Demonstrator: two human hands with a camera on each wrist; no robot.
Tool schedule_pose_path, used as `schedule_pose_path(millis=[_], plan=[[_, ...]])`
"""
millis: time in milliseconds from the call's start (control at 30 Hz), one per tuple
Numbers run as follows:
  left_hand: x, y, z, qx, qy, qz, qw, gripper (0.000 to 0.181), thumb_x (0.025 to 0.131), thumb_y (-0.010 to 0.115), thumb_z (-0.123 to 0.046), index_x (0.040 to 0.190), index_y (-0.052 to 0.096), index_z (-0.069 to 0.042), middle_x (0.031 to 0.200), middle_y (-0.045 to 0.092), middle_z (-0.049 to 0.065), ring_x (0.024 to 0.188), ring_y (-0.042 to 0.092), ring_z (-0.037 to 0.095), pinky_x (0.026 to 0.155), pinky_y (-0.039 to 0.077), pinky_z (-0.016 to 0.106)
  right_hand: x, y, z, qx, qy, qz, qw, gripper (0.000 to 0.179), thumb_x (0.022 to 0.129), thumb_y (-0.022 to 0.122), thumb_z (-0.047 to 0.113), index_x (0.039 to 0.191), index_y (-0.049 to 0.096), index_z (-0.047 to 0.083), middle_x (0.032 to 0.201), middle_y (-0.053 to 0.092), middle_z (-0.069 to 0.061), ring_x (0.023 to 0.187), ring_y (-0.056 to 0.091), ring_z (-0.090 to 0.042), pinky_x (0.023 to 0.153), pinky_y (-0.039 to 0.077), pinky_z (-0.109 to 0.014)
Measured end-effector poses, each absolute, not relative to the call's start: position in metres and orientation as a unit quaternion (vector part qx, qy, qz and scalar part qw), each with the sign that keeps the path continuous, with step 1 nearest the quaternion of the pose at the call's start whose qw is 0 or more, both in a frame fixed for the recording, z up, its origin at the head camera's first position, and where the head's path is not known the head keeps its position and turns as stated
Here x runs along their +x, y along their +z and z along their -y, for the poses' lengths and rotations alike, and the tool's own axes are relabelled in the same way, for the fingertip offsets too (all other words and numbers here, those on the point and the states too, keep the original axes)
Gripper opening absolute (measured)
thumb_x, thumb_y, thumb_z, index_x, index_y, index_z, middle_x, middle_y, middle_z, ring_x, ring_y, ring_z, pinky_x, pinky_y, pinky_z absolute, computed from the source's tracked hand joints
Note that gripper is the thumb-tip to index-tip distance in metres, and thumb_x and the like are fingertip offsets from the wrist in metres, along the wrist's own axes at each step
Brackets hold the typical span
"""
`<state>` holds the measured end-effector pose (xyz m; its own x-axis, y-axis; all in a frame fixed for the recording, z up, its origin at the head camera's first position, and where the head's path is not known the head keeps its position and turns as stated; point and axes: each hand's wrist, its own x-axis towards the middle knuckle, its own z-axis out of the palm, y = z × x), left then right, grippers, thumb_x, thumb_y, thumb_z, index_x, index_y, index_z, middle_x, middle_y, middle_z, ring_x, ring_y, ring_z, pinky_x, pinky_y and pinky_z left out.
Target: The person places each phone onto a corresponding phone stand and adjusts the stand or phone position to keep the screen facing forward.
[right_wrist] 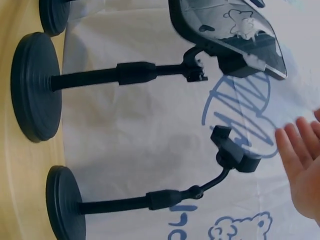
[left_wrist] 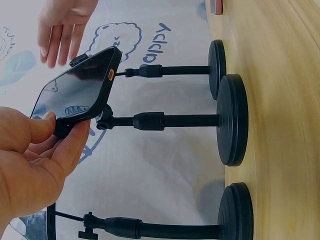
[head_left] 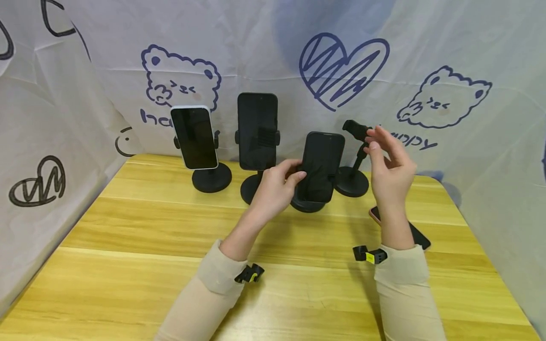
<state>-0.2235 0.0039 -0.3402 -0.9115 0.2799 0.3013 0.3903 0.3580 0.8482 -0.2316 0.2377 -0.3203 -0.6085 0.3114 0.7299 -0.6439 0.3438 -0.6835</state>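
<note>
My left hand (head_left: 275,189) pinches the left edge of a black smartphone (head_left: 323,163) that sits tilted in a phone stand with a round base (head_left: 307,206). In the left wrist view, the thumb lies at the phone's edge beside the clamp and the other fingers are beneath. My right hand (head_left: 391,173) is raised to the right of that phone, fingers extended and holding nothing. It is nearest to a phone stand (head_left: 351,182) whose clamp (right_wrist: 235,152) holds no phone; the right wrist view shows a gap between them.
At the left, a white-edged phone (head_left: 195,138) and a larger black phone (head_left: 258,130) stand in similar holders. Another phone (head_left: 419,236) lies on the wooden table (head_left: 141,265), partly behind my right forearm. A white cloth (head_left: 264,57) with drawings hangs behind.
</note>
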Motion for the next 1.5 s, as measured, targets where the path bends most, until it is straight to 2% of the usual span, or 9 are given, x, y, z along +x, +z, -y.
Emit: schedule_pose_path(millis=[167, 300, 400, 600, 767, 1000, 1167, 1500], plan=[[-0.223, -0.339, -0.004, -0.203, -0.531, 0.821, 0.050, 0.039, 0.108, 0.059, -0.020, 0.143, 0.060, -0.003, 0.126, 0.069, 0.011, 0.108, 0.067, 0.024, 0.088, 0.057, 0.039, -0.237, -0.321, -0.242, 0.064, 0.565, 0.663, 0.487, 0.025, 0.101, 0.059, -0.003, 0.123, 0.072, -0.002, 0.113, 0.075, -0.007, 0.106, 0.067, -0.015, 0.091, 0.057, -0.023], [-0.224, -0.338, -0.003, -0.201, -0.532, 0.821, 0.048, 0.039, 0.108, 0.058, -0.020, 0.143, 0.060, -0.003, 0.126, 0.069, 0.011, 0.111, 0.067, 0.025, 0.090, 0.057, 0.040, -0.247, -0.329, -0.252, 0.010, 0.587, 0.649, 0.483, 0.031, 0.098, 0.055, -0.008, 0.122, 0.070, 0.004, 0.113, 0.072, -0.004, 0.108, 0.065, -0.017, 0.091, 0.056, -0.025], [-0.224, -0.338, -0.003, -0.201, -0.532, 0.821, 0.047, 0.039, 0.108, 0.058, -0.020, 0.143, 0.060, -0.004, 0.126, 0.069, 0.011, 0.112, 0.067, 0.025, 0.090, 0.057, 0.041, -0.254, -0.335, -0.262, -0.062, 0.606, 0.661, 0.439, 0.036, 0.096, 0.053, -0.008, 0.123, 0.068, 0.010, 0.115, 0.070, -0.001, 0.110, 0.064, -0.017, 0.090, 0.054, -0.025], [-0.224, -0.340, -0.005, -0.204, -0.533, 0.820, 0.042, 0.039, 0.108, 0.059, -0.020, 0.143, 0.060, -0.003, 0.124, 0.070, 0.011, 0.105, 0.067, 0.023, 0.085, 0.056, 0.037, -0.266, -0.349, -0.278, -0.166, 0.591, 0.730, 0.299, 0.042, 0.097, 0.061, 0.003, 0.138, 0.060, 0.013, 0.132, 0.063, 0.000, 0.120, 0.058, -0.015, 0.096, 0.051, -0.024], [-0.223, -0.341, -0.005, -0.204, -0.534, 0.819, 0.042, 0.039, 0.108, 0.059, -0.020, 0.143, 0.060, -0.004, 0.124, 0.070, 0.011, 0.102, 0.066, 0.022, 0.083, 0.055, 0.035, -0.285, -0.360, -0.284, -0.166, 0.546, 0.782, 0.248, 0.051, 0.096, 0.066, 0.010, 0.145, 0.054, 0.008, 0.140, 0.059, -0.008, 0.126, 0.059, -0.022, 0.100, 0.052, -0.027], [-0.223, -0.339, -0.003, -0.204, -0.534, 0.819, 0.048, 0.038, 0.107, 0.059, -0.020, 0.142, 0.061, -0.003, 0.124, 0.070, 0.011, 0.102, 0.066, 0.022, 0.086, 0.056, 0.036, -0.309, -0.365, -0.282, -0.163, 0.492, 0.831, 0.203, 0.054, 0.097, 0.070, 0.020, 0.146, 0.051, 0.006, 0.145, 0.056, -0.013, 0.130, 0.058, -0.026, 0.106, 0.051, -0.038], [-0.224, -0.340, -0.004, -0.205, -0.532, 0.820, 0.048, 0.038, 0.108, 0.059, -0.020, 0.142, 0.061, -0.003, 0.122, 0.070, 0.011, 0.096, 0.064, 0.022, 0.083, 0.055, 0.035, -0.318, -0.368, -0.280, -0.158, 0.470, 0.845, 0.199, 0.050, 0.098, 0.072, 0.020, 0.140, 0.052, 0.000, 0.141, 0.058, -0.019, 0.127, 0.062, -0.031, 0.106, 0.052, -0.042], [-0.225, -0.340, -0.003, -0.204, -0.530, 0.822, 0.048, 0.039, 0.108, 0.058, -0.021, 0.143, 0.060, -0.004, 0.125, 0.070, 0.011, 0.105, 0.067, 0.023, 0.088, 0.056, 0.038, -0.320, -0.369, -0.283, -0.145, 0.453, 0.855, 0.209, 0.035, 0.100, 0.072, 0.022, 0.120, 0.056, -0.002, 0.132, 0.063, -0.020, 0.120, 0.065, -0.033, 0.101, 0.056, -0.044]])
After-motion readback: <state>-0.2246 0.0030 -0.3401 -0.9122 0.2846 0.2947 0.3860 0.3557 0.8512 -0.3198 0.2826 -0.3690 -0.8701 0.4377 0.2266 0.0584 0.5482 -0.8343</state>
